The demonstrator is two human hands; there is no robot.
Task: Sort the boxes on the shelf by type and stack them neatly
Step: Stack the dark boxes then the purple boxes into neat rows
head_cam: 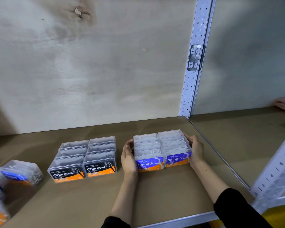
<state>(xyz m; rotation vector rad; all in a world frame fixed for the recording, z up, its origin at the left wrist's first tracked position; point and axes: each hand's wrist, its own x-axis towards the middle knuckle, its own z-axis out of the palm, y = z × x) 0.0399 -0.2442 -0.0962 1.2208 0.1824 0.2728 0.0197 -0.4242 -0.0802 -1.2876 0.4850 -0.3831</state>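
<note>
Now left hand point(128, 157) & right hand point(195, 149) press flat vs sides of clear blue-label Smooth floss boxes point(162, 149), just right of clear black-label Charcoal boxes point(85, 157) on brown shelf board point(155, 191).

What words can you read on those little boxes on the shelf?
"Charcoal": both front black boxes.
"Smooth": both front blue boxes, pressed between the left hand and right hand.
"Dental Flosser": under both names, faint.
Brand line above, orange strips, blurred boxes at far left: unreadable.
</note>
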